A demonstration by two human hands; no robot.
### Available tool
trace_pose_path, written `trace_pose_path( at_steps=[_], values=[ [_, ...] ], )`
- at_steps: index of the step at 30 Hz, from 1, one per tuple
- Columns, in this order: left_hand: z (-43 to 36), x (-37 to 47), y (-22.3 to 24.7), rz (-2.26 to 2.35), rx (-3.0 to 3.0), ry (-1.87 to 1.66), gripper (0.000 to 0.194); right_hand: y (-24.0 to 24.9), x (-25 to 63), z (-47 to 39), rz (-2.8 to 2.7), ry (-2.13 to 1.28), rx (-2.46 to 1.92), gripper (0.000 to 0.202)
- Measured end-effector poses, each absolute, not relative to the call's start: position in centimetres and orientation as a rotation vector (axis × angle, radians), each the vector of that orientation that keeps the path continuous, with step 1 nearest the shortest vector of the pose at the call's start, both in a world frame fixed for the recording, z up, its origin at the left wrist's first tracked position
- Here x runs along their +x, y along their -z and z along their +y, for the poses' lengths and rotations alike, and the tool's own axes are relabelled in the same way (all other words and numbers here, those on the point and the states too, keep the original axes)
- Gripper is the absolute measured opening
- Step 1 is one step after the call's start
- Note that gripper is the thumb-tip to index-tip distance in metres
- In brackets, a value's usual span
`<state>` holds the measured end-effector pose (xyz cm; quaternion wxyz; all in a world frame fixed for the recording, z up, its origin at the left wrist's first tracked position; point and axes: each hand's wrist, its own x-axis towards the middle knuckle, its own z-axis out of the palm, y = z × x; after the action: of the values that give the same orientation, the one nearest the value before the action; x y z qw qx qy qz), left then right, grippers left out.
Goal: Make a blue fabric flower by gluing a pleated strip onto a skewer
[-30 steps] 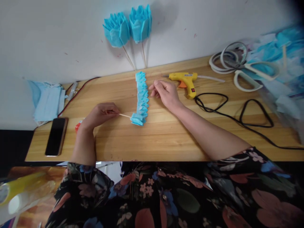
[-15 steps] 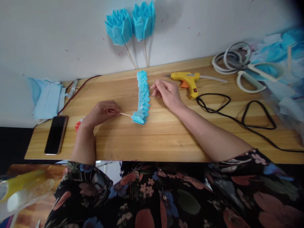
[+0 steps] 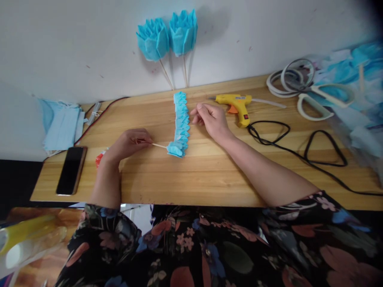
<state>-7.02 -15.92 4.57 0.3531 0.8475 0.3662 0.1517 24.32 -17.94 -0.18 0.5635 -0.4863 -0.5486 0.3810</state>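
Observation:
My left hand (image 3: 133, 140) is closed around a thin wooden stick (image 3: 160, 146). At the stick's right end is a blue folded-fabric piece (image 3: 175, 149), resting against the near end of a strip of blue pleated pieces (image 3: 181, 115). The strip runs away from me along the wooden table, its pointed edge to the right. Just right of it, my right hand (image 3: 211, 119) hovers or rests with loosely curled fingers slightly apart and nothing visible in them. It does not appear to touch the strip. A yellow glue gun (image 3: 236, 104) lies on its side beyond that hand.
Two blue fabric flowers (image 3: 153, 40) on sticks lean against the wall. Stacked face masks (image 3: 61, 125) and a phone (image 3: 72, 170) lie left. Scissors (image 3: 317, 113), tape rolls (image 3: 279, 85), a black cord (image 3: 296, 151) and a bag of blue material (image 3: 356, 67) occupy the right.
The whole view has shifted slightly. Both hands, the stick and the strip keep practically the same places relative to one another.

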Motion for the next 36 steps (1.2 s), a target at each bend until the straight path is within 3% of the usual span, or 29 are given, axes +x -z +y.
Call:
trace_pose_path(
  at_steps=[36],
  values=[
    [-16.1,-7.1,-5.5,0.984,2.199,-0.193,0.019,-0.2,24.1,-18.6,-1.314,-0.844,-1.131,0.056]
  ],
)
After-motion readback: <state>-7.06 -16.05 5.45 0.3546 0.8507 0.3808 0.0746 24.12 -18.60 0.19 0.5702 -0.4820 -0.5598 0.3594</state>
